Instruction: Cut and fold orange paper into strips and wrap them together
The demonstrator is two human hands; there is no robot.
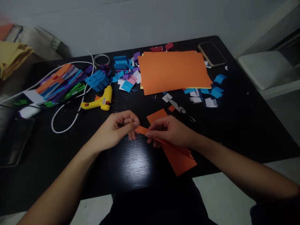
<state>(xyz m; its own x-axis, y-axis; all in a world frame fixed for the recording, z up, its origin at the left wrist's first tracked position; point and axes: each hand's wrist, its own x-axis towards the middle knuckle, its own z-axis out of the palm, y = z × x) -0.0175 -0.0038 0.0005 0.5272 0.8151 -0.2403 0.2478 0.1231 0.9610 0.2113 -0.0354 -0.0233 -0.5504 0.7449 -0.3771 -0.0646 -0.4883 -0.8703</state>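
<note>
The left hand [123, 126] pinched one end of a thin orange strip [142, 130] with its thumb and finger. The right hand [172, 131] pinched the same strip farther along, so the strip ran from one hand to the other, above the black table [100, 175]. An orange sheet [181, 164] lay under the right hand. Past the hands lay a grey tool [179, 107] and a yellow glue gun [106, 98]. Farther back were big orange paper [174, 72], small blue scraps [217, 92] and a phone [212, 53].
</note>
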